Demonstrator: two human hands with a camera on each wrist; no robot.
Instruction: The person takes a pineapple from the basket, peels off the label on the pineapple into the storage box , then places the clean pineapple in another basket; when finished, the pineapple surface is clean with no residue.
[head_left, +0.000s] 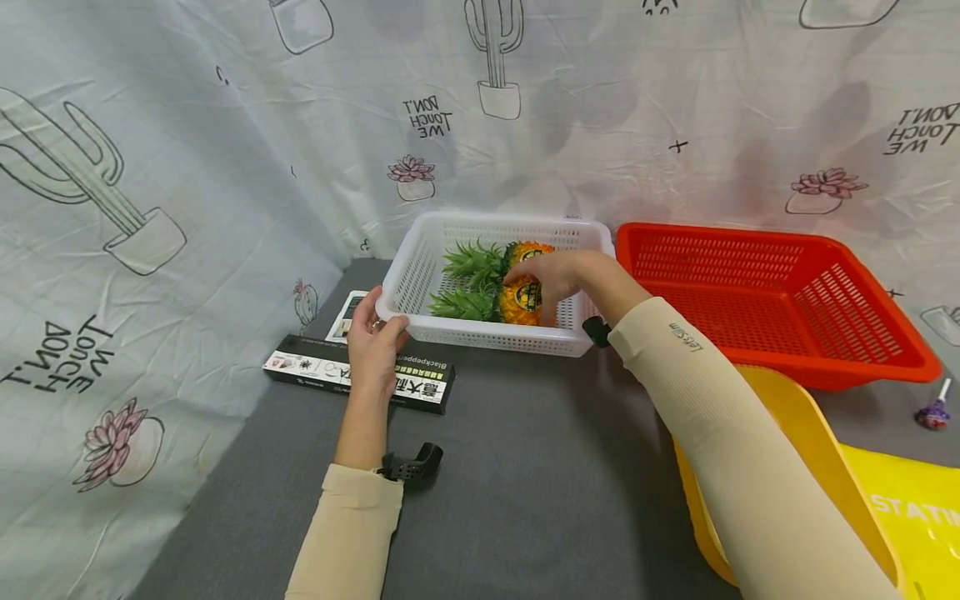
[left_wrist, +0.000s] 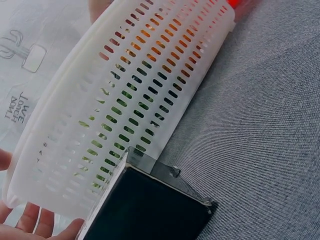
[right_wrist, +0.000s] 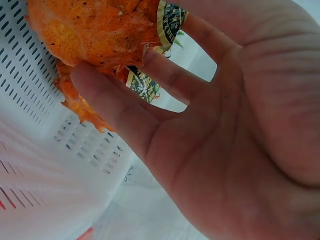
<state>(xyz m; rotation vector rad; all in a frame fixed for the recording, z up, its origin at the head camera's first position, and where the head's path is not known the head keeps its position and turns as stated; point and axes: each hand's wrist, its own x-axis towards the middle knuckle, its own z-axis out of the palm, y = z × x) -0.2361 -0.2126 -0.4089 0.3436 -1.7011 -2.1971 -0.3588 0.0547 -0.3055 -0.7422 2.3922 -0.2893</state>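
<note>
Two pineapples with green leafy crowns lie side by side in a white perforated basket [head_left: 495, 336], crowns toward the left. My right hand [head_left: 558, 275] reaches in from above and grips the nearer pineapple [head_left: 517, 308]. In the right wrist view its fingers spread against the orange surface [right_wrist: 95, 35], which carries a black-and-gold label. The farther pineapple [head_left: 534, 248] is partly hidden behind that hand. My left hand [head_left: 372, 346] holds the basket's near left corner by the rim, thumb on the near side.
A long black-and-white box [head_left: 300, 354] and a white printed card [head_left: 347, 315] lie left of the basket. To the right are a red basket [head_left: 892, 350], a yellow basket [head_left: 806, 408], a yellow packet [head_left: 907, 492] and a lollipop [head_left: 933, 414]. A printed curtain [head_left: 600, 167] hangs behind.
</note>
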